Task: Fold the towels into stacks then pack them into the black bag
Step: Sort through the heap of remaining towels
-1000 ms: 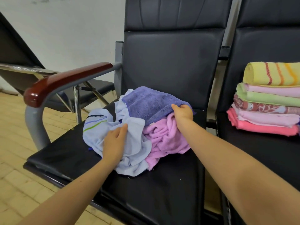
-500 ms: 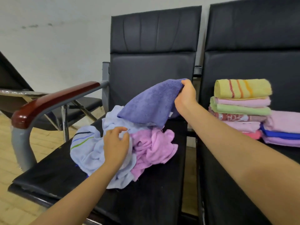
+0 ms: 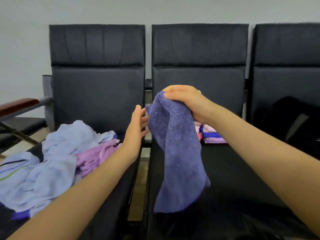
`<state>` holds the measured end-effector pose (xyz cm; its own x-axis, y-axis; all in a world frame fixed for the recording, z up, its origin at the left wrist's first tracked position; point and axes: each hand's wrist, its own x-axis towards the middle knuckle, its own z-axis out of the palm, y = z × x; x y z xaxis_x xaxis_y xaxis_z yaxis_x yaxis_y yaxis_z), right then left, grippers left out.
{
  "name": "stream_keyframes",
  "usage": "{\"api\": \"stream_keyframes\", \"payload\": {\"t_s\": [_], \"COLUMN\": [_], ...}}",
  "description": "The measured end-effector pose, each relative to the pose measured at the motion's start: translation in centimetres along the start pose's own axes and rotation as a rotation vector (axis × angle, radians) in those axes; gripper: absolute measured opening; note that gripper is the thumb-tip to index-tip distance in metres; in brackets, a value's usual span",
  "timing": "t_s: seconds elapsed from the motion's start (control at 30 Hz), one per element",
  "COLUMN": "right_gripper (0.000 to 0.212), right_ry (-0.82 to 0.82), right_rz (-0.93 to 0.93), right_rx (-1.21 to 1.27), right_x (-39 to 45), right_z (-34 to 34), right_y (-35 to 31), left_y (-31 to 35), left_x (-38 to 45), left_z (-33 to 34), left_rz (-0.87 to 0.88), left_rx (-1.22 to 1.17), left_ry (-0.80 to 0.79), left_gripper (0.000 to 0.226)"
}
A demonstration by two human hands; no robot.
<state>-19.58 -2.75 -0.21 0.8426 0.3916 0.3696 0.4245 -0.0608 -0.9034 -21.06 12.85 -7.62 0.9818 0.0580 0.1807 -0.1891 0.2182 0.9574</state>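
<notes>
Purple towel hangs from our right hand, fingers curled over its top corner, held up over the middle seat. Our left hand is beside it w/ fingers straight and spread, tips at the towel's left edge; we can't tell if they touch. Unfolded pile on the left seat: pale blue towel w/ thin stripes, pink towel partly under it. Folded stack sits behind the right wrist, mostly hidden. Black bag lies on the right-most seat. No labels or writing readable on anything.
</notes>
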Motion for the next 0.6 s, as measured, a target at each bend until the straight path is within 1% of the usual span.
{"api": "stream_keyframes", "payload": {"t_s": [0.03,0.07,0.1,0.13,0.17,0.2,0.27,0.3,0.37,0.4,0.47,0.53,0.57,0.6], "right_gripper": [0.013,0.015,0.018,0.019,0.018,0.016,0.012,0.014,0.030,0.033,0.030,0.032,0.033,0.032], "right_ry": [-0.014,-0.009,0.014,0.045,0.078,0.107,0.132,0.105,-0.012,-0.056,-0.117,-0.187,-0.185,-0.149], "right_rz": [0.001,0.008,0.017,0.026,0.036,0.042,0.081,0.138,0.306,0.381,0.483,0.560,0.579,0.591], "right_rx": [-0.040,-0.092,-0.151,-0.203,-0.238,-0.245,-0.221,-0.233,-0.313,-0.337,-0.316,-0.306,-0.271,-0.187], "right_x": [-0.8,-1.4,-2.0,-2.6,-3.2,-3.8,-5.2,-6.0,-7.5,-8.2,-9.6,-10.7,-11.3,-11.8], "right_z": [-0.7,-1.3,-2.0,-2.6,-3.2,-3.7,-4.9,-5.4,-6.2,-6.5,-7.2,-8.2,-8.7,-9.2], "right_y": [0.0,0.2,0.4,0.9,1.5,2.2,4.5,5.7,8.6,9.8,11.9,13.1,13.4,13.6], "left_y": [-0.2,-0.5,-0.6,-0.8,-1.1,-1.4,-2.3,-2.7,-2.8,-3.0,-3.3,-3.5,-3.6,-3.7], "left_x": [-0.3,-0.6,-0.8,-1.1,-1.3,-1.5,-1.6,-1.6,-1.5,-1.4,-1.0,-0.6,-0.4,-0.2], "left_z": [1.0,1.9,2.9,3.7,4.5,5.1,5.9,6.1,6.4,6.4,6.2,5.5,5.1,4.8], "left_rz": [-0.017,-0.029,-0.043,-0.058,-0.072,-0.086,-0.105,-0.113,-0.147,-0.173,-0.216,-0.236,-0.236,-0.235], "left_rx": [-0.032,-0.049,-0.041,-0.016,0.003,0.007,0.004,-0.001,-0.029,-0.057,-0.090,-0.111,-0.108,-0.106], "left_ry": [-0.072,-0.119,-0.137,-0.137,-0.141,-0.159,-0.197,-0.187,-0.124,-0.089,-0.024,0.033,0.049,0.056], "left_gripper": [0.056,0.056,0.050,0.038,0.027,0.020,0.022,0.026,0.029,0.030,0.035,0.039,0.039,0.039]}}
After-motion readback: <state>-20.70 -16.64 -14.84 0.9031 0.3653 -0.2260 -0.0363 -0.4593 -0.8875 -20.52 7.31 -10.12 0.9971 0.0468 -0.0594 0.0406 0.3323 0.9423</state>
